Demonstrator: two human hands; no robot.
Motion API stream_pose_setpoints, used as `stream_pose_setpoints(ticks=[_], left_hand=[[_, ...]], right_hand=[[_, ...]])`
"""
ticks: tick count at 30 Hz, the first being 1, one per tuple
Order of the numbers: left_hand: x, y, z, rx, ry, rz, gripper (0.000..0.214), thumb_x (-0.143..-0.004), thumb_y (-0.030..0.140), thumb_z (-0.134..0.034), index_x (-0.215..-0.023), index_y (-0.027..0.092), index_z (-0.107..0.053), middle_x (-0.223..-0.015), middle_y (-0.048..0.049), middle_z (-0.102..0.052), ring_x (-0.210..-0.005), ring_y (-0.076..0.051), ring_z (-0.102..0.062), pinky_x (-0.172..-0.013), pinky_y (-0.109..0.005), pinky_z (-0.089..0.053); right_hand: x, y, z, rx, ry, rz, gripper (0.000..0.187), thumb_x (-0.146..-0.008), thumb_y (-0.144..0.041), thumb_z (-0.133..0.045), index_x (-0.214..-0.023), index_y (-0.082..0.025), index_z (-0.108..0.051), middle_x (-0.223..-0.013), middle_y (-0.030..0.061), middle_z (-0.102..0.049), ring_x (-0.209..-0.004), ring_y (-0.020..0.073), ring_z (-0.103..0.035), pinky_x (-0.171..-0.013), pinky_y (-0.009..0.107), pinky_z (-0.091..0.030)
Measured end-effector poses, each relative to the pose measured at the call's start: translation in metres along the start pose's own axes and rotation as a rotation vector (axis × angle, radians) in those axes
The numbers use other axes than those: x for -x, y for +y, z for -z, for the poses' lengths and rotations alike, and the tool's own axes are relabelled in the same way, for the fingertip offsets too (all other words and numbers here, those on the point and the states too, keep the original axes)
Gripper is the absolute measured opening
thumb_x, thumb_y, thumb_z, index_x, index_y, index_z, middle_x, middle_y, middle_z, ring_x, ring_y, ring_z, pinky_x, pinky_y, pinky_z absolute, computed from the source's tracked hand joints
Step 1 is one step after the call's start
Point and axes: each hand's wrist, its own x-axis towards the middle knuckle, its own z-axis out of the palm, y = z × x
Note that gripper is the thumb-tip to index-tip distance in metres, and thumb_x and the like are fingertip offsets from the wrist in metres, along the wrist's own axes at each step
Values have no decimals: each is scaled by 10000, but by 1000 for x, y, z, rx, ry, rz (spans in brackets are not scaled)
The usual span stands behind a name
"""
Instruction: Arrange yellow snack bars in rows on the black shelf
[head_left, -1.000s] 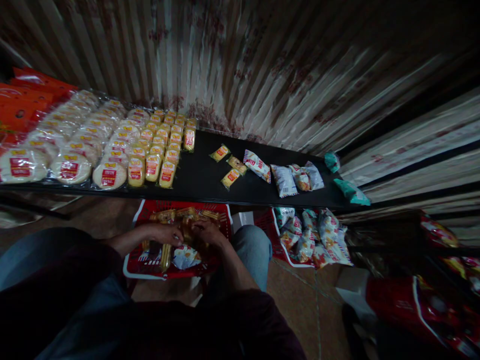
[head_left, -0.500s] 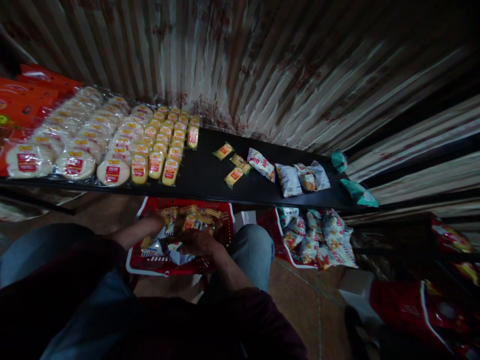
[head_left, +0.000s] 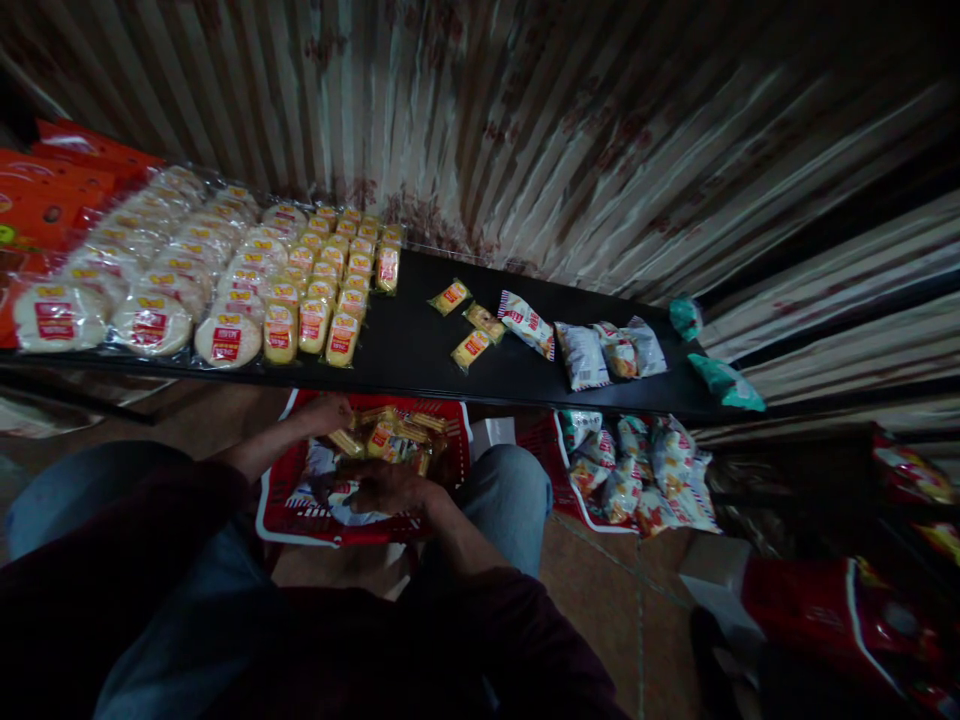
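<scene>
Showing no grip that can be told, the right hand [head_left: 386, 487] is placed over the white packet [head_left: 358, 517], its long axis hidden, in the red basket's [head_left: 279, 478] near half, while the left hand [head_left: 328, 413], likewise unreadable, is set farther off, by the yellow packets [head_left: 381, 440].

Dim light — pleated floral curtain [head_left: 420, 120], black shelf [head_left: 409, 335] — brown tiled floor [head_left: 611, 590].

The view is dim, its edges stretched.

Dark maroon top [head_left: 337, 640], near black in dim light; sleeves [head_left: 517, 615] ending at forearms [head_left: 461, 535]; faded blue denim jeans [head_left: 514, 495].
</scene>
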Motion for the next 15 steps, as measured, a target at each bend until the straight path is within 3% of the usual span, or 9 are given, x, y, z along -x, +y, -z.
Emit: stream_pose_setpoints(ticks=[3, 5, 8, 10, 15], left_hand=[[1, 6, 5, 44, 64, 9, 421, -854, 373, -348, -1095, 160, -621, -1149, -109, -644, -1009, -216, -599, -830, -271, -442], [2, 6, 8, 55, 77, 11, 430, -871, 369, -313, -1104, 170, -613, -1150, -96, -645, -1039, -209, -584, -841, -264, -435], [6, 3, 11, 22, 56, 14, 307, -812, 294, -412, -887, 158, -678, -939, -114, -692, -958, -242, -608, -803, -292, -440], [11, 1, 10, -12, -5, -8, 178, -724, 239, -515, -696, 163, -674, -749, -104, -679, -841, -250, -622, -750, -302, -442], [34, 8, -16, -34, -254, -156, 53, -560, 170, -615, -510, 186, -624, -497, 3, -581, -509, -136, -492, -580, -251, -420]], right_hand=[[-1, -2, -3, -71, 16, 11, 531, -761, -423, -645, -1253, -256, -538, -1119, 52, -650, -982, 200, -625, -815, 275, -483], [-2, -2, -8, -123, 71, 4, 520, -777, -415, -628, -1254, -230, -534, -1149, 67, -635, -1006, 207, -616, -851, 297, -482], [-8, 1, -18, -204, 153, 0, 537, -803, -368, -602, -1302, -212, -480, -1198, 78, -612, -1062, 208, -595, -905, 320, -466], [-15, 4, -26, -214, 171, 1, 451, -830, -295, -560, -1270, -207, -515, -1164, 69, -634, -1046, 194, -604, -895, 308, -471], [-33, 18, -33, 43, 218, -10, 299, -809, -134, -503, -1058, -175, -663, -1048, 74, -686, -940, 189, -646, -793, 260, -493]])
